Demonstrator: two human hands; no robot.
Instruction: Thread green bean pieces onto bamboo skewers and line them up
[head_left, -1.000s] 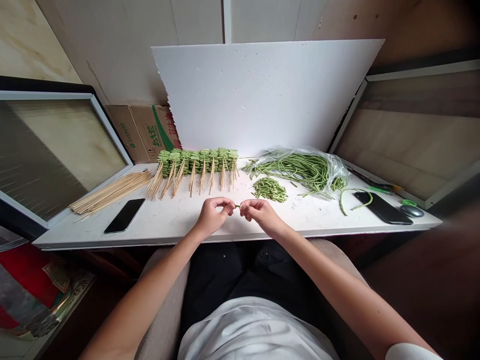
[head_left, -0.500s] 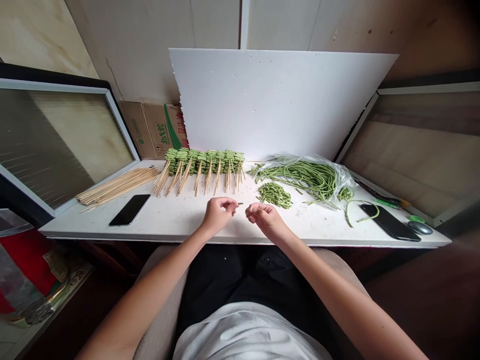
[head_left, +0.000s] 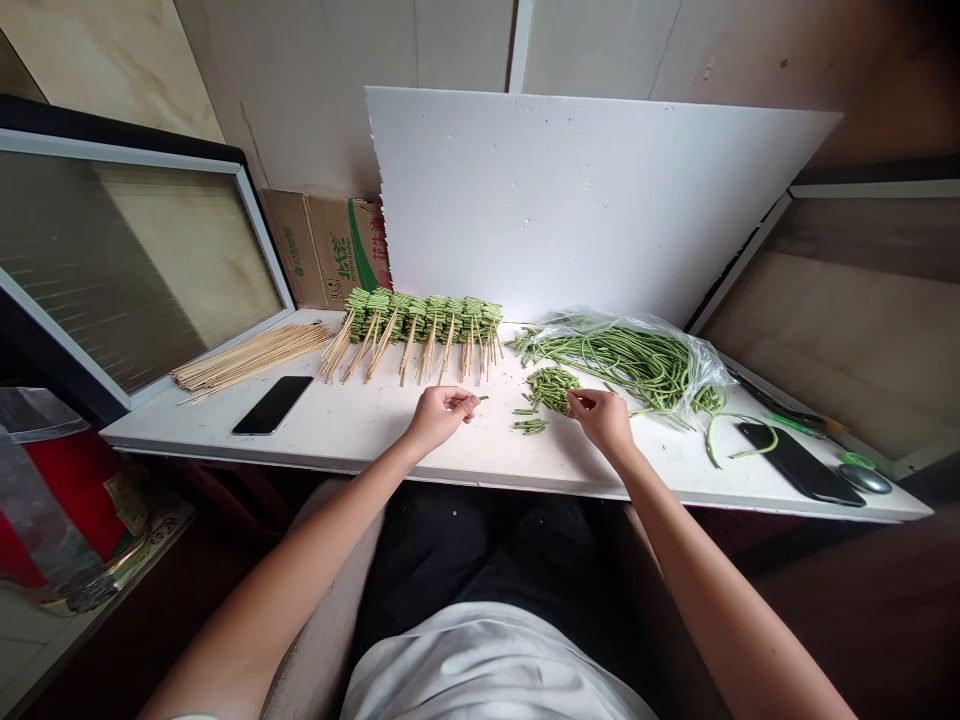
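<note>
Between the thumb and fingers of my left hand (head_left: 444, 417) is a short green bean piece (head_left: 484, 398), its tip poking out to the right. My right hand (head_left: 606, 420) is closed in a pinch at the right edge of a small pile of cut bean pieces (head_left: 550, 386); its fingertips hide whatever is between them. A few loose bean pieces (head_left: 531, 426) lie on the white table in front of the pile. Behind my left hand, bean pieces threaded on bamboo skewers (head_left: 420, 318) are stacked in a row, bare stick ends towards me.
Bare bamboo skewers (head_left: 251, 357) and a phone (head_left: 273, 405) lie on the left of the table (head_left: 390, 430). Long green beans (head_left: 637, 358) spill from a clear plastic bag at right, near another phone (head_left: 801, 464). A white foam board (head_left: 592, 200) stands behind, beside a cardboard box (head_left: 322, 245).
My right hand has moved right, away from my left hand, to the pile's edge. Some bean pieces now lie apart in front of the pile. The camera view has shifted slightly.
</note>
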